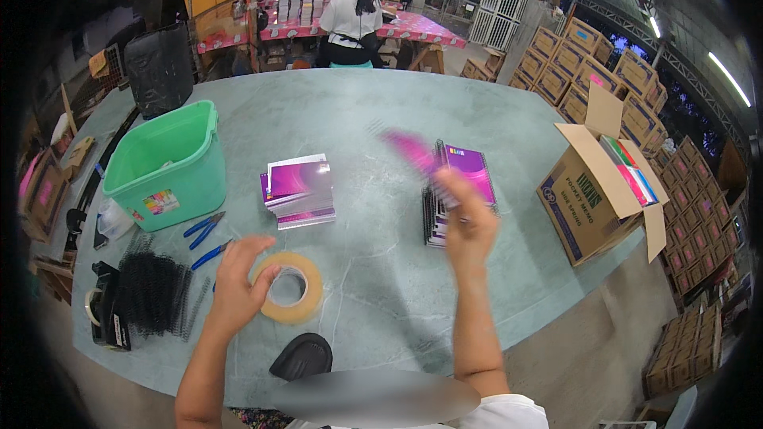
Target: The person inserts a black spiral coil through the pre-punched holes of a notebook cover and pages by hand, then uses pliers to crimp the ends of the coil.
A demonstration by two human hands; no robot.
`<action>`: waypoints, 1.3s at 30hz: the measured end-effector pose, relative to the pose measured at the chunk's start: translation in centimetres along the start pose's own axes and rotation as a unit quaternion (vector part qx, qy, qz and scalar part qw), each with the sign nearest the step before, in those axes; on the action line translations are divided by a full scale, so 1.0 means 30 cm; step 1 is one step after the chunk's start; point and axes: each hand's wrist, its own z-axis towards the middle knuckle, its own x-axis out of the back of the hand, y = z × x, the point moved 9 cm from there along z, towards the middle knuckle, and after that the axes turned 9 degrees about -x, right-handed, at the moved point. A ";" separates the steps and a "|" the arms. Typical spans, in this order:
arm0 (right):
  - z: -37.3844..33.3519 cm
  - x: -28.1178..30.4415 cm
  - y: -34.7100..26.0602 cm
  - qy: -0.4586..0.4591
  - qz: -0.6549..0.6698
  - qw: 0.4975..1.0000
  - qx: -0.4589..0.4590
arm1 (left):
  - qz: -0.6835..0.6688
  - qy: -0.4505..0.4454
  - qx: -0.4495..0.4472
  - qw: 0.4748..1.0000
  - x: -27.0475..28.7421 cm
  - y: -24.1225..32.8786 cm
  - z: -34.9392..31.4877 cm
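Observation:
My left hand (238,282) rests on a roll of tan packing tape (296,290) lying flat on the grey-green table (350,119), fingers over its left rim. My right hand (469,218) is raised above a stack of purple spiral notebooks (457,191) and holds a purple notebook (413,151) that is blurred by motion. A second stack of purple unbound booklets (298,189) lies in the middle of the table, between the two hands.
A green plastic tub (171,167) stands at the left, with blue pliers (205,226) and a pile of black spiral wires (155,286) near it. An open cardboard box (596,191) holding notebooks sits at the right. A person (350,20) sits at a far table.

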 end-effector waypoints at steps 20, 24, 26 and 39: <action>0.035 -0.007 0.256 -0.146 -0.295 0.944 0.018 | -0.016 -0.015 0.051 0.998 0.001 -0.142 -0.249; 0.060 -0.016 0.136 -0.065 -0.288 0.952 0.083 | 0.005 0.013 0.095 0.995 0.100 -0.203 -0.353; 0.056 -0.112 0.120 -0.042 -0.157 0.984 0.069 | 0.006 0.009 0.113 0.993 0.107 -0.235 -0.378; -0.150 -0.960 0.184 -0.339 -0.227 0.901 0.150 | 0.060 -0.048 0.197 0.978 0.253 -0.271 -0.598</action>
